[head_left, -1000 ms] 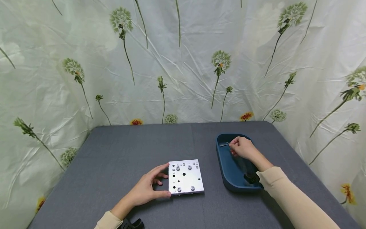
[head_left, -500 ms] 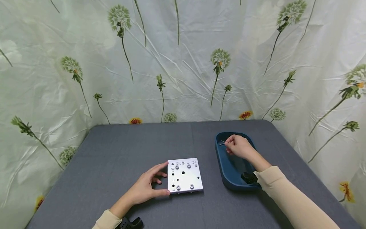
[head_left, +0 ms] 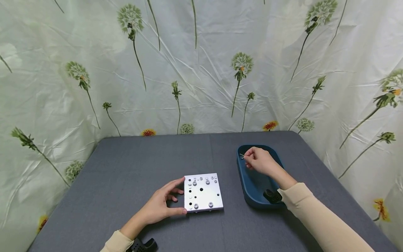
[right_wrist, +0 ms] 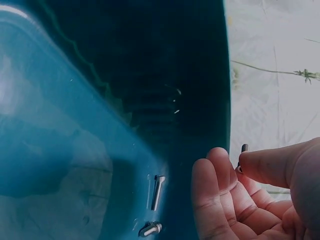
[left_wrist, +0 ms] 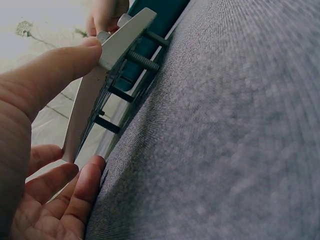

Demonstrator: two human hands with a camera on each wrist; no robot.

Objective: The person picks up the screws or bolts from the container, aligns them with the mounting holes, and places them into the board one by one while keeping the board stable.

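Note:
My left hand (head_left: pixel 157 207) grips a silver metal plate (head_left: pixel 206 196) at its left edge, thumb at the near corner and index finger at the far one. Holes and several socket-head screws show on its top. In the left wrist view, threaded screw ends (left_wrist: pixel 145 61) stick out beneath the plate, close over the cloth. Over the far end of a blue tray (head_left: pixel 247 196), my right hand (head_left: pixel 262 161) pinches a small screw (right_wrist: pixel 244 148) between thumb and fingers, mostly hidden by them. Two loose screws, one screw (right_wrist: pixel 158 192) and another screw (right_wrist: pixel 151 229), lie on the tray's floor.
A grey cloth (head_left: pixel 151 157) covers the table. Behind it hangs a pale curtain (head_left: pixel 201 70) with a dandelion print. The tray stands right of the plate, with a gap between them.
My right hand has shifted a little to the left over the tray's far end, with the pinched screw. My left hand and the plate stay in place.

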